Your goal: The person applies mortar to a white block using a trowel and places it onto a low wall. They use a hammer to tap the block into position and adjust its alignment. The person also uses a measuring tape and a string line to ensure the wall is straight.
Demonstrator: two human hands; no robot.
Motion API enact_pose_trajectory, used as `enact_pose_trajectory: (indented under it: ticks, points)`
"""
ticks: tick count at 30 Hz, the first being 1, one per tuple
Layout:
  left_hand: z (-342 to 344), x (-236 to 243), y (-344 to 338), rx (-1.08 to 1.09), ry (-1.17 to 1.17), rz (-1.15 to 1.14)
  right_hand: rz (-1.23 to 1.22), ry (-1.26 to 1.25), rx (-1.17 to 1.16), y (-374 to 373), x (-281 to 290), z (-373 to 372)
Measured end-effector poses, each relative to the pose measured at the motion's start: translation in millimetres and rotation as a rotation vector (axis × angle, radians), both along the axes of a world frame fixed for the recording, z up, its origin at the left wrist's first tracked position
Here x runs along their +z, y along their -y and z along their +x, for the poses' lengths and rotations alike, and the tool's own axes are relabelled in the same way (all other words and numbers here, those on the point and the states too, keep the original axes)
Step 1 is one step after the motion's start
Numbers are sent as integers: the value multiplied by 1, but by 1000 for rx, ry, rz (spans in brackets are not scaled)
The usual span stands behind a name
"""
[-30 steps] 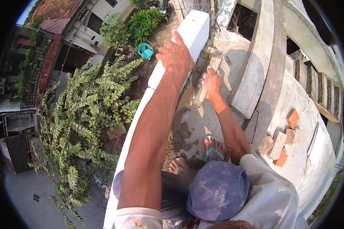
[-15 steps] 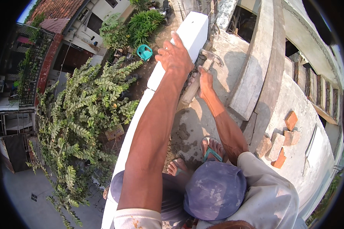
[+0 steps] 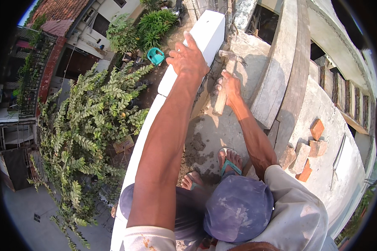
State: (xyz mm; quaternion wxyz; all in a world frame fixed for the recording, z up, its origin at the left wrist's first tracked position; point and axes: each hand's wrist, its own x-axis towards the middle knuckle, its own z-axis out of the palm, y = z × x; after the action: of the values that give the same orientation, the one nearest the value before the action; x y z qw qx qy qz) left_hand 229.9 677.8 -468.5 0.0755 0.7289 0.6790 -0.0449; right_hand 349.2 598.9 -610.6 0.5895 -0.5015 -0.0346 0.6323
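Observation:
A long white block [image 3: 208, 37] lies along the top of a white wall [image 3: 148, 121], with a thin joint between the two. My left hand [image 3: 188, 60] grips the block from above, its fingers bent over the left edge and one finger stretched forward. To the right of the block, my right hand [image 3: 230, 87] is wrapped round the wooden handle of a claw hammer [image 3: 231, 65]. The hammer's metal head points away from me and stands apart from the block.
Long wooden beams [image 3: 276, 71] run along the right. Beyond them several broken bricks [image 3: 301, 158] lie on a concrete slab. My feet in sandals [image 3: 230, 163] stand on a mortar-spotted ledge. Left of the wall are a leafy shrub [image 3: 88, 129] and, lower down, a green plastic chair [image 3: 156, 56].
My right hand has swung the hammer to the right, away from the block, and its handle stands more upright in the picture. My left hand keeps its hold on the block.

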Motion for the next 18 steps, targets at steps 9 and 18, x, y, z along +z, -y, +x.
enact_pose_trajectory:
  ticks: [9,18]
  points:
    - [4,7,4,-11,0,-5,47,2,74,12,15,19]
    - [1,9,3,-5,9,-26,92,148,118,61,39,19]
